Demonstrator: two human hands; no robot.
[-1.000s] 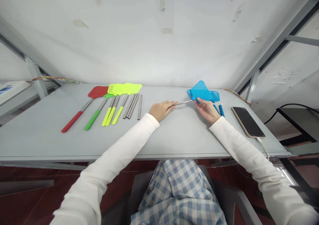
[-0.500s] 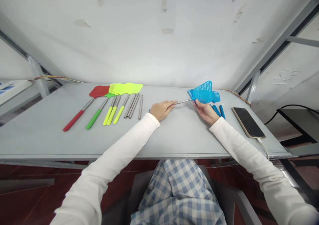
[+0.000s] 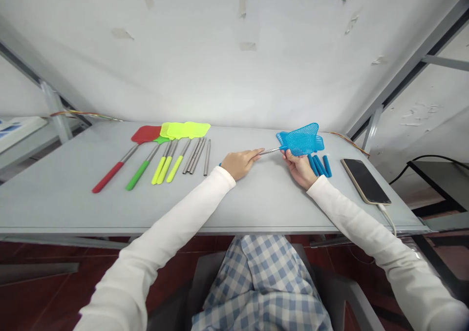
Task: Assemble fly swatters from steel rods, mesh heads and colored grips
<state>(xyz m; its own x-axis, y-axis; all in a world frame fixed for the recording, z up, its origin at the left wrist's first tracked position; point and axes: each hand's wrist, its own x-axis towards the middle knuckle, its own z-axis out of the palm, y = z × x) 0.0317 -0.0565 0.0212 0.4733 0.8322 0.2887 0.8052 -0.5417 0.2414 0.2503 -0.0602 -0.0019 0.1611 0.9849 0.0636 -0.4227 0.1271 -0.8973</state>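
A blue fly swatter (image 3: pixel 301 139) lies across both hands, its mesh head at the right and a thin metal rod running left. My left hand (image 3: pixel 240 163) is closed round the rod and covers most of the handle; a bit of blue shows at its left side. At the base of the head, my right hand (image 3: pixel 299 168) pinches the neck between thumb and fingers. Behind that head, more blue mesh (image 3: pixel 319 143) shows on the table. Several blue handle grips (image 3: pixel 327 166) lie just right of my right hand.
On the grey table (image 3: pixel 183 209), left, lie a red swatter (image 3: pixel 108 177), a green one (image 3: pixel 138 175) and several yellow ones (image 3: pixel 175 169). Metal rods (image 3: pixel 207 157) lie beside them. A phone (image 3: pixel 366 180) with a white cable (image 3: pixel 387 216) sits right. A wall (image 3: pixel 205 77) stands behind.
The swatter's head has turned and tipped slightly, its top corner shifting right. My right hand has moved a little down with it; my left hand stays nearly in place.
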